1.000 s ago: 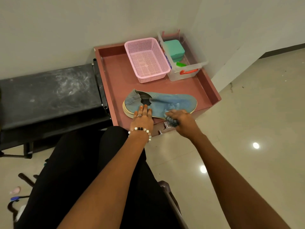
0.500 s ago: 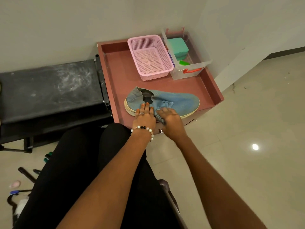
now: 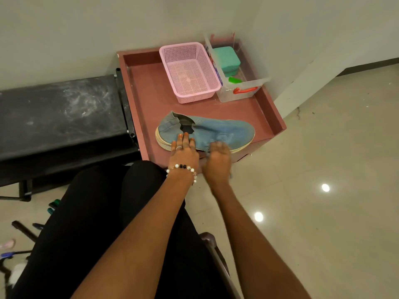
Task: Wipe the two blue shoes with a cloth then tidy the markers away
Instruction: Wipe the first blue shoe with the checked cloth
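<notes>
One blue slip-on shoe (image 3: 228, 130) with a pale sole lies on the reddish tray-top stand (image 3: 149, 93), toe pointing right. My left hand (image 3: 184, 151) presses flat on the shoe's near side by the heel, fingers straight. My right hand (image 3: 217, 159), blurred by motion, is against the near edge of the shoe at mid-length and grips a grey-blue cloth (image 3: 207, 149), of which only a small part shows. Several markers (image 3: 53, 207) lie on the floor at the left, beside my leg. A second shoe is not in view.
A pink mesh basket (image 3: 190, 72) and a clear plastic box (image 3: 239, 91) holding a green block stand at the back of the stand. A black bench (image 3: 58, 113) adjoins it on the left. White walls close the corner; tiled floor lies to the right.
My right hand has slid the cloth leftward along the shoe's near side, from near the toe to beside my left hand. The left hand has stayed in place.
</notes>
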`<state>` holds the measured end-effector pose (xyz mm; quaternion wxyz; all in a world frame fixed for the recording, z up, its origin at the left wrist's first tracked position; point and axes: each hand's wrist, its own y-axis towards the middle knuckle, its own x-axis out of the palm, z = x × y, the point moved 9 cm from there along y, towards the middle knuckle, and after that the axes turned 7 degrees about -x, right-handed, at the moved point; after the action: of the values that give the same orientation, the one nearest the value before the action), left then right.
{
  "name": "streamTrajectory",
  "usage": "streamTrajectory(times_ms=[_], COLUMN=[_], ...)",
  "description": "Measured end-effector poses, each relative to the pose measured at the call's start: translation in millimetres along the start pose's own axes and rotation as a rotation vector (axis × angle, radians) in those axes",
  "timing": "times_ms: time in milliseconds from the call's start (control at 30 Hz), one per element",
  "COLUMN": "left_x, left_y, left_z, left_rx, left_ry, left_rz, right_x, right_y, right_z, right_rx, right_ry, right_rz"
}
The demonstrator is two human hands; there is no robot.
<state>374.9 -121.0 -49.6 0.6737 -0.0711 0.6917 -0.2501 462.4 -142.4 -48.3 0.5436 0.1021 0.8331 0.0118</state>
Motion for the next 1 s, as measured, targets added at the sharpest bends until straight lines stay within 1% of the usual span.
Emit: streamTrajectory(times_ms=[67, 100, 133, 200, 267, 333, 400, 433, 467, 533, 567, 633, 733, 800, 900, 933, 1000], left_x=[1, 2, 2, 2, 2, 2, 1, 2, 2, 2, 2, 2, 3, 3, 4, 4, 3], left_y=[2, 2, 3, 4, 3, 3, 4, 5, 5, 5, 5, 7, 7, 7, 6, 6, 7], left_z=[-2, -3, -4, -5, -5, -4, -5, -5, -4, -4, -4, -4, -4, -4, -4, -5, -5], left_rx=[0.019, 0.032, 0.043, 0.054, 0.050, 0.048, 0.046, 0.047, 0.045, 0.030, 0.023, 0.022, 0.020, 0.024, 0.040, 0.044, 0.049], left_ry=[-0.014, -0.011, -0.003, 0.006, 0.001, -0.003, -0.021, -0.027, -0.028, -0.030, -0.033, -0.026, -0.021, -0.021, -0.016, -0.016, -0.027], left_rz=[-0.005, -0.016, -0.028, -0.026, -0.006, 0.008, 0.017, 0.015, 0.009, 0.003, 0.001, -0.004, -0.024, -0.017, -0.002, 0.003, 0.010], right_x=[0, -6, -13, -24, -35, -50, -58, -58, -56, -47, -37, -19, -9, -15, -30, -38, -53], right_y=[2, 2, 1, -3, -1, 2, 4, 5, 3, -5, -10, -15, -9, -7, -10, -8, -1], right_z=[-24, -25, -25, -11, 23, 57, 76, 80, 79, 66, 51, 16, -11, -9, 12, 26, 55], right_rx=[-0.029, -0.075, -0.164, -0.334, -0.369, -0.340, -0.307, -0.261, -0.176, 0.030, 0.086, 0.099, -0.017, -0.168, -0.403, -0.430, -0.405], right_ry=[0.096, 0.106, 0.094, 0.012, -0.097, -0.195, -0.239, -0.227, -0.183, -0.043, 0.024, 0.101, 0.122, 0.091, -0.039, -0.077, -0.146], right_rz=[0.065, 0.070, 0.060, -0.036, -0.114, -0.117, -0.098, -0.068, -0.027, 0.084, 0.121, 0.131, 0.097, 0.031, -0.080, -0.089, -0.053])
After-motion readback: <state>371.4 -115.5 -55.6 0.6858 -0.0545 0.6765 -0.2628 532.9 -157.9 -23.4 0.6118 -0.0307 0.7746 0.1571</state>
